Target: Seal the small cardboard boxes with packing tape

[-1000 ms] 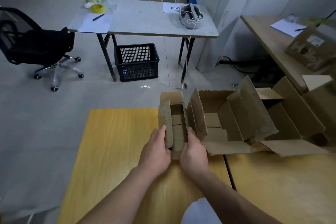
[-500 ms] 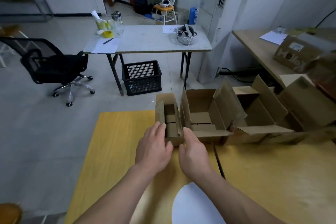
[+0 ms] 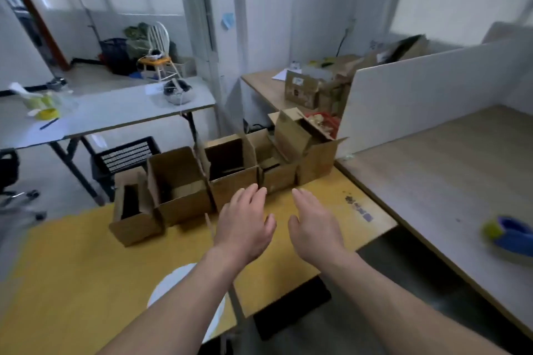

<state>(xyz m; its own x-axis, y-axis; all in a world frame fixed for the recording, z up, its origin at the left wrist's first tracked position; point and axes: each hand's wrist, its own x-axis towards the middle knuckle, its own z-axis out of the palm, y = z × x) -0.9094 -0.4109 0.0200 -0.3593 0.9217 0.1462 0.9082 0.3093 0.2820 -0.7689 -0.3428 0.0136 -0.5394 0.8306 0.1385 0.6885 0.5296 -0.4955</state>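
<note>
Currently left hand (image 3: 245, 228) and right hand (image 3: 314, 225): fingers (image 3: 245, 199) straight, empty. Cardboard boxes (image 3: 178, 184) just beyond them seem light, crushable; grasp opposing walls.

Both bare forearms are reaching forward from the lower edge of the view, side by side. The left hand (image 3: 243, 228) is hovering palm down, fingers straight and close together, holding nothing. The right hand (image 3: 313, 225) is lying just beside it, fingers extended forward, thumb toward the left hand, likewise holding nothing.
</note>
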